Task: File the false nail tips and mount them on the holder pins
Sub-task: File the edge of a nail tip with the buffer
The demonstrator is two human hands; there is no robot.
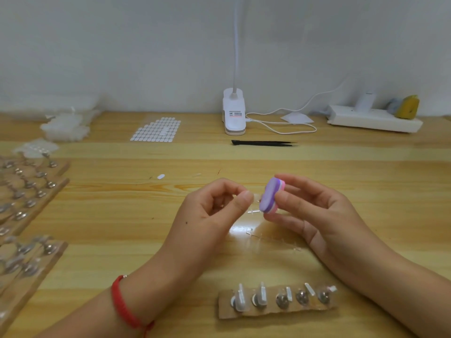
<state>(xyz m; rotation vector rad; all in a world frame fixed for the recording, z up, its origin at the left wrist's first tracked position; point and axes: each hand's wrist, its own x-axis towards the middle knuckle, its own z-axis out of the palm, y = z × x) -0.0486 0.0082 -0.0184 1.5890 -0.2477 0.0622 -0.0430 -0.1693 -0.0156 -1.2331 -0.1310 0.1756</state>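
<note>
Left hand (214,206): pinched a clear nail tip (256,198) between thumb and fingers, above the table (122,215).
Right hand (314,211): gripped a small purple-and-pink file block (271,195), its purple face against the tip.
Holder (275,304): a strip near the front edge, five pins; the two on the left carried clear tips.
Tweezers (263,143): black, lying near the clip lamp (233,113).

nail craft workbench: holder racks (29,191), clip lamp (233,113).
</note>
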